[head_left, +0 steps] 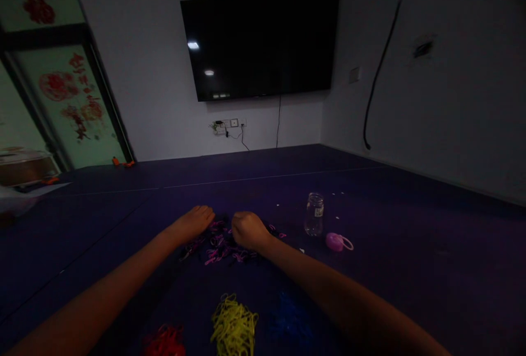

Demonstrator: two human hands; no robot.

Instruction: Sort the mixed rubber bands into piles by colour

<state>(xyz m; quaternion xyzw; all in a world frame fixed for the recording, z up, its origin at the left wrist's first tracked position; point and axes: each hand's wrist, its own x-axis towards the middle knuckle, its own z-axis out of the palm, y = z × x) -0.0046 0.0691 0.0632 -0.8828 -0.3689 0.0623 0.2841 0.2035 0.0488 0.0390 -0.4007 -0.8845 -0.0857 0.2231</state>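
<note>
A loose pile of pink, purple and black rubber bands [222, 246] lies on the dark blue surface between my hands. My left hand [196, 220] is at the pile's left edge, back up, with its fingers curled down; whatever they hold is hidden. Over the right part of the pile, my right hand [249, 230] is closed like a fist, and its fingertips are out of sight. Nearer to me are a heap of yellow rubber bands [234, 326], a red heap [165, 340] and a dim blue heap [291, 317].
An uncapped clear glass jar [313, 219] stands upright to the right of my hands. Beside it lies a pink lid with a loop [335, 242]. Small white scraps dot the blue surface [394, 268]. A television [263, 44] hangs on the far wall.
</note>
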